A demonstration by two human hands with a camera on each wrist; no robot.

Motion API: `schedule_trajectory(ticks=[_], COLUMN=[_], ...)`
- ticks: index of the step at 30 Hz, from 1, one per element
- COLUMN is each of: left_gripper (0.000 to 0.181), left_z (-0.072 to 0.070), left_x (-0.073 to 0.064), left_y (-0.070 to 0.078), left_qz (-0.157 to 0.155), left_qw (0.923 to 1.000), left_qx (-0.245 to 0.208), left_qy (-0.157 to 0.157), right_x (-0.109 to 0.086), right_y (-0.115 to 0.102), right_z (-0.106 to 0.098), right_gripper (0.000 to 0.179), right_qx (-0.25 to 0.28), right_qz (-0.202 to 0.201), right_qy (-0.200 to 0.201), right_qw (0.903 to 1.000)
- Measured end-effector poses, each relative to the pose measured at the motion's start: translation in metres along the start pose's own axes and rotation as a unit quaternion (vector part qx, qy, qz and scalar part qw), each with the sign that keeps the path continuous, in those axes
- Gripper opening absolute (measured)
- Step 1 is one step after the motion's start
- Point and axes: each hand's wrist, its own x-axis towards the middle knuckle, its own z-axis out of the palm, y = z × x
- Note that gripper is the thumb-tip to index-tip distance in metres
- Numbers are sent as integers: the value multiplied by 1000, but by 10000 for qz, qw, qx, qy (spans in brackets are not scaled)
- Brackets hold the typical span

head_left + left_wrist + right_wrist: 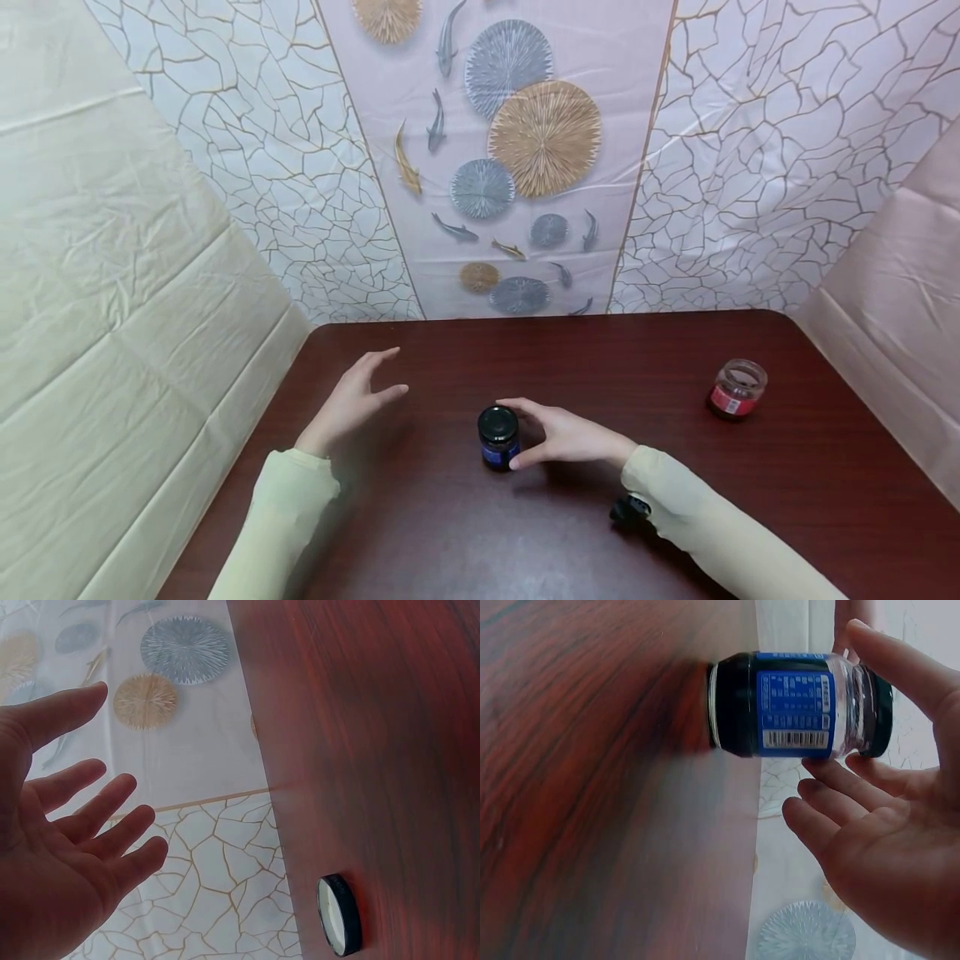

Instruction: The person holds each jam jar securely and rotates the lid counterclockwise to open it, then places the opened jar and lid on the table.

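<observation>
A glass jar (498,440) with a black lid, dark contents and a blue label stands upright on the table. My right hand (562,435) is at its right side, forefinger by the lid and thumb low near the label. In the right wrist view the thumb stands apart from the jar (795,709), and the loosely bent fingers lie along its other side. My left hand (352,404) hovers over the table's left part, thumb and fingers spread, holding nothing. A loose black lid (341,915) rests on the table in the left wrist view; from the head it is hidden.
A lidless glass jar (738,389) with a red label stands at the right of the dark wooden table (465,542). Patterned cloth (540,250) hangs behind the table's back edge, with pale cloth at both sides. A black wrist camera (630,510) hangs under the right sleeve.
</observation>
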Motion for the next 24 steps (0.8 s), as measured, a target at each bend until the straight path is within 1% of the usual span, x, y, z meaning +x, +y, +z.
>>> schedule_trajectory(ticks=[5,10,14,18,24], left_gripper=[69,69,70,70,69], left_z=[1,1,1,2,4], left_x=[-1,-3,-3,-4,-5], left_y=[1,1,-1,-3,-2], left_qz=[-13,23,32,20,-68], left_qw=[10000,9999,9999,9999,9999], left_qx=[37,121,146,144,121], left_qy=[-40,-36,-24,-44,-67], right_x=[3,9,14,17,19], right_y=[-2,0,2,3,2], right_z=[3,7,11,15,19], right_gripper=[83,74,73,73,71], right_qx=[47,188,-20,-283,-346], right_qz=[17,-82,-70,58,200], right_qy=[37,97,175,287,349], right_qw=[10000,9997,9998,9992,9986])
